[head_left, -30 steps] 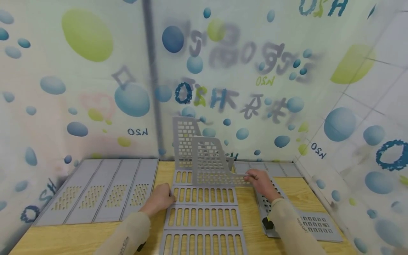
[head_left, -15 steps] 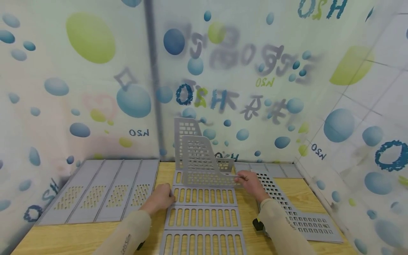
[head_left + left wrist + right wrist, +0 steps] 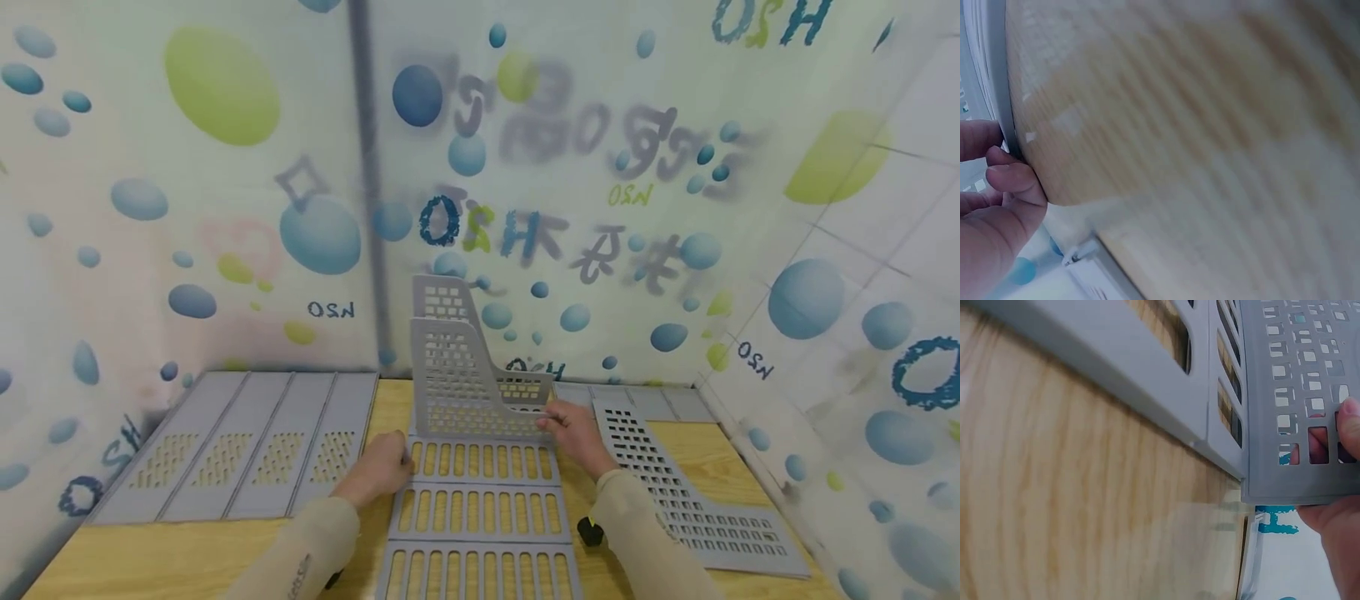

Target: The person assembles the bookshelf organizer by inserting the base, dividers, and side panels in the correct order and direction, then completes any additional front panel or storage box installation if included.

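Note:
My right hand (image 3: 577, 437) pinches the short low end of a grey L-shaped perforated panel (image 3: 420, 375). This panel stands upright across the far part of a long slotted grey panel (image 3: 480, 542). Behind it rises a second, matching L-shaped panel (image 3: 422, 300), partly hidden. In the right wrist view, the held panel (image 3: 1260, 400) stands right at the edge of the slotted panel (image 3: 1204, 406), with the thumb on its near face. My left hand (image 3: 378, 468) grips the left edge of the slotted panel; the left wrist view shows the thumb and fingers (image 3: 1013, 187) at that edge.
Several grey panels (image 3: 240, 417) with slanted slots lie side by side on the left. Another perforated L-shaped panel (image 3: 701, 500) lies flat on the right. Plain grey panels (image 3: 652, 404) lie at the back right of the wooden table (image 3: 172, 558). A patterned curtain (image 3: 525, 192) hangs behind.
My right hand has moved the upright L-shaped panel to the left, so its left edge now lines up with the panel behind. The left hand stays at the slotted panel's edge.

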Motion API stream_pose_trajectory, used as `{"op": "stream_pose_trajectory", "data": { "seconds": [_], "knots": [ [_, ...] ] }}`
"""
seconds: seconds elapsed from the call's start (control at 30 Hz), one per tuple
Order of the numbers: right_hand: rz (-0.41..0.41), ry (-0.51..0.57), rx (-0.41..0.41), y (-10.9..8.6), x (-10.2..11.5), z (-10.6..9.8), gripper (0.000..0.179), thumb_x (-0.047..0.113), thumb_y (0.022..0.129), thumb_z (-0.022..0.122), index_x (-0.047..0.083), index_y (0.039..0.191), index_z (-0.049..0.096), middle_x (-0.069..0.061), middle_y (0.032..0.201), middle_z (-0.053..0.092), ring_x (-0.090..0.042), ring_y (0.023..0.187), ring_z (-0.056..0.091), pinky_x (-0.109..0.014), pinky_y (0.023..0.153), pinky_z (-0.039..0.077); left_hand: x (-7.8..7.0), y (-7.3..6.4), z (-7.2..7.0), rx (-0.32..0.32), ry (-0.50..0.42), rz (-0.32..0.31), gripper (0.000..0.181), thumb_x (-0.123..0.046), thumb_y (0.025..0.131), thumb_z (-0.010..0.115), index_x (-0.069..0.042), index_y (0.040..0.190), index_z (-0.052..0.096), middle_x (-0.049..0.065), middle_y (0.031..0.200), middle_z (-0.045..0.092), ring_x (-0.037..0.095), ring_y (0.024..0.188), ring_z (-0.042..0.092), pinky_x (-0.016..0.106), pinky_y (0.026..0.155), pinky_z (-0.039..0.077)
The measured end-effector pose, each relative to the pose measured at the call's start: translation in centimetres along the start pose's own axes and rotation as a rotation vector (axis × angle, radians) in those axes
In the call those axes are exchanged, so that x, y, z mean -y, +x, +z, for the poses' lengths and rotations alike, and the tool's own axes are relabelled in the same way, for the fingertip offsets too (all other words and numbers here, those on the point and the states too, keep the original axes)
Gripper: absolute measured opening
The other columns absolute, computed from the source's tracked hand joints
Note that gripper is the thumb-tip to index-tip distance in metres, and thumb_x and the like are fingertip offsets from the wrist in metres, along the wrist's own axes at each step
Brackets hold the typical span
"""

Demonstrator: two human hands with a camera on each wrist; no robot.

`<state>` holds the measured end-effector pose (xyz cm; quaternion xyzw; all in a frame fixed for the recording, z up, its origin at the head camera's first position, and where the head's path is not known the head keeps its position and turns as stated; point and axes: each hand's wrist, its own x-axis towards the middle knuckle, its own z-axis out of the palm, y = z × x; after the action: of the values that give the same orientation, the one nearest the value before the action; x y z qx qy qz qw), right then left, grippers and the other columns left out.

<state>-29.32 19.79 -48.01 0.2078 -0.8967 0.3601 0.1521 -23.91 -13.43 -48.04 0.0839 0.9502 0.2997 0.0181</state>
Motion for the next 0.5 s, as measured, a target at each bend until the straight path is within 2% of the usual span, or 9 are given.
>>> {"op": "stream_pose_trajectory", "data": {
  "seconds": [0.1,0.17,0.3,0.37,0.43,0.5],
  "knots": [
    [0.014,0.016,0.020,0.0,0.1,-0.3,0.027,0.006,0.090,0.075,0.011,0.069,0.058,0.004,0.074,0.056,-0.007,0.065,0.041,-0.029,0.063,0.038,0.0,0.1,0.1,0.015,-0.018,-0.016,0.014,0.004,0.089,0.069,0.001,0.079,0.060,0.007,0.068,0.057,0.016,0.056,0.048,0.029,0.049,0.042],
    [0.031,0.023,0.073,0.1,0.1,-0.6,0.023,0.006,0.093,0.073,0.010,0.073,0.061,0.002,0.077,0.059,-0.008,0.066,0.043,-0.030,0.065,0.040,-0.1,0.2,0.2,0.029,-0.031,-0.049,0.016,0.003,0.089,0.070,0.001,0.076,0.062,0.006,0.064,0.056,0.014,0.052,0.046,0.027,0.047,0.039],
    [0.078,-0.073,0.215,0.1,0.3,-1.8,0.020,0.012,0.100,0.067,0.011,0.081,0.061,0.000,0.078,0.057,-0.011,0.066,0.043,-0.032,0.064,0.039,-0.8,0.2,0.0,0.044,-0.023,-0.129,0.030,0.001,0.085,0.073,-0.006,0.062,0.056,0.000,0.056,0.048,0.012,0.047,0.040,0.023,0.044,0.034],
    [0.108,-0.130,0.264,0.0,0.3,-2.4,0.021,0.014,0.102,0.064,0.010,0.083,0.059,-0.003,0.076,0.057,-0.012,0.063,0.043,-0.032,0.062,0.039,-1.3,0.3,-0.2,0.056,-0.001,-0.156,0.032,0.002,0.083,0.071,-0.008,0.060,0.052,-0.001,0.055,0.045,0.011,0.047,0.038,0.022,0.044,0.033],
    [0.131,-0.169,0.282,-0.2,0.3,-2.9,0.022,0.015,0.104,0.062,0.009,0.083,0.059,-0.005,0.075,0.059,-0.012,0.061,0.045,-0.031,0.060,0.039,-1.7,0.5,-0.3,0.065,0.017,-0.179,0.030,0.003,0.082,0.070,-0.009,0.062,0.051,-0.001,0.054,0.044,0.011,0.047,0.038,0.022,0.043,0.033],
    [0.141,-0.159,0.276,-0.3,0.1,-3.1,0.024,0.012,0.104,0.061,0.006,0.082,0.059,-0.008,0.074,0.062,-0.012,0.059,0.045,-0.030,0.058,0.039,-1.9,0.7,-0.4,0.080,0.025,-0.198,0.024,0.003,0.082,0.069,-0.008,0.066,0.055,0.000,0.056,0.047,0.011,0.047,0.039,0.022,0.043,0.034]
  ]
}}
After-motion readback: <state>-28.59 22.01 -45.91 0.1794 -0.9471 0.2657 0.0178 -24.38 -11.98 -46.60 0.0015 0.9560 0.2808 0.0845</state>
